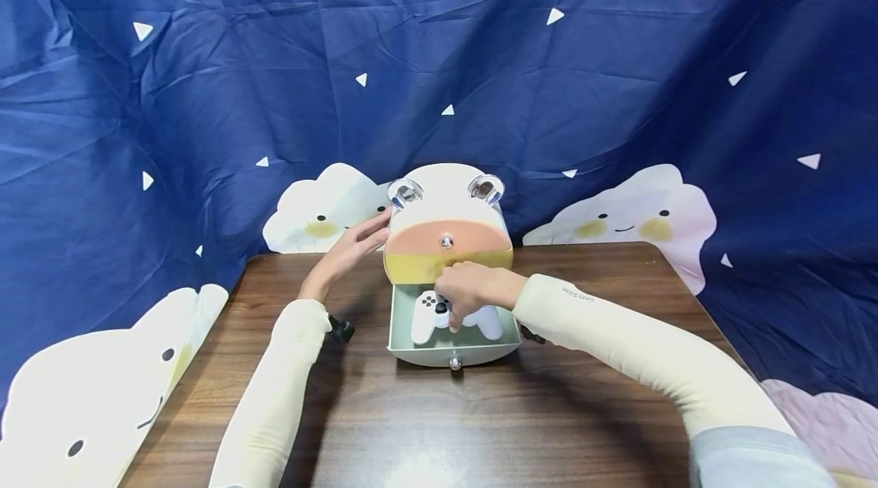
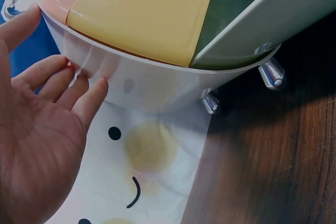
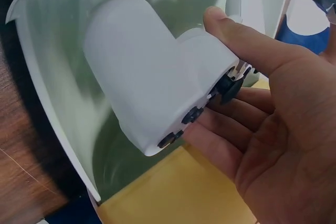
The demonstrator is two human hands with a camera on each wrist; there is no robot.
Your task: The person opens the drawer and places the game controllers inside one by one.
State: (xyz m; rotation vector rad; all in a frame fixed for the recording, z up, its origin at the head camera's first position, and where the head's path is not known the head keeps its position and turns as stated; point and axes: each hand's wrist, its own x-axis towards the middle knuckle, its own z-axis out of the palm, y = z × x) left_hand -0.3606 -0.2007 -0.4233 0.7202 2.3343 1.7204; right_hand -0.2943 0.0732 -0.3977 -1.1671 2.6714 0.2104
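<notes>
A white game controller (image 1: 423,318) with dark buttons and sticks is at the pulled-out green drawer (image 1: 425,357) of a small rounded cabinet (image 1: 447,194). My right hand (image 1: 470,287) reaches into that drawer and grips the controller around its middle. In the right wrist view, the thumb lies on one side of the controller (image 3: 137,72) and the fingers on the other. At the cabinet's left side, my left hand (image 1: 351,250) is spread, its fingertips resting against the white outer wall (image 2: 142,85) in the left wrist view.
Above the green drawer are a closed yellow drawer (image 1: 411,268) and an orange drawer (image 1: 411,235) with a silver knob. Two shiny ring-shaped pieces stick up on the cabinet's top. It stands near the back of a brown wooden table (image 1: 384,427), before a blue curtain (image 1: 439,38).
</notes>
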